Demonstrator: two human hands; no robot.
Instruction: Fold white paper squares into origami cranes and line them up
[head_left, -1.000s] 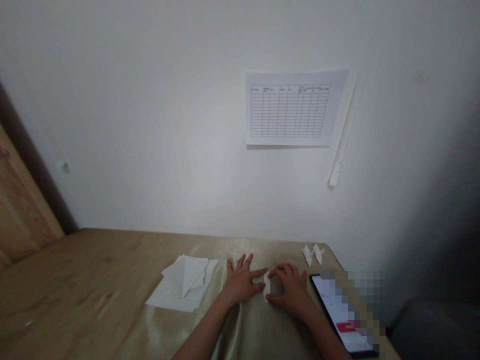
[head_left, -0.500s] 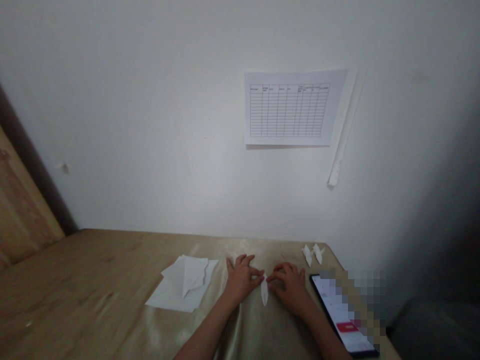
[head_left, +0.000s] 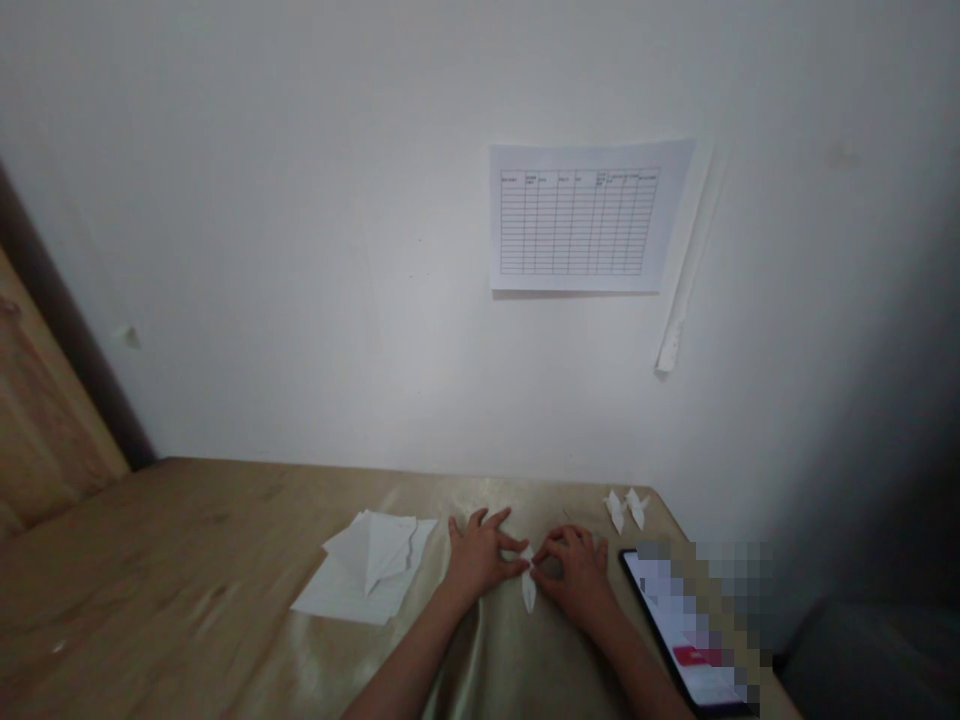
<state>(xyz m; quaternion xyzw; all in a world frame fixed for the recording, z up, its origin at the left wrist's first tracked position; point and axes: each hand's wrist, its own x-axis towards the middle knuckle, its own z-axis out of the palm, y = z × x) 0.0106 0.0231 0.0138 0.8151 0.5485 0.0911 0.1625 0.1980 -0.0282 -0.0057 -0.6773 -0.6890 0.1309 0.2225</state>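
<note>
Between my two hands is a narrow piece of folded white paper [head_left: 529,592], its pointed end toward me. My left hand [head_left: 484,552] grips its left edge between thumb and index finger, the other fingers spread away. From the opposite side, my right hand [head_left: 576,566] pinches the same paper near its middle with thumb and fingertips. Parts of the upper folds are hidden by the fingertips. Two small folded white paper figures [head_left: 615,511] lie beyond my right hand, near the table's far right corner.
A stack of white paper sheets [head_left: 352,590] lies left of my hands, a creased piece on top. At the right, a phone or tablet [head_left: 679,630] with a lit screen lies by the table edge. A printed table sheet [head_left: 577,220] hangs on the wall behind.
Both hands stay on the folded paper. My left fingers have shifted very slightly, and the right fingertips have drawn a little closer to the left ones.
</note>
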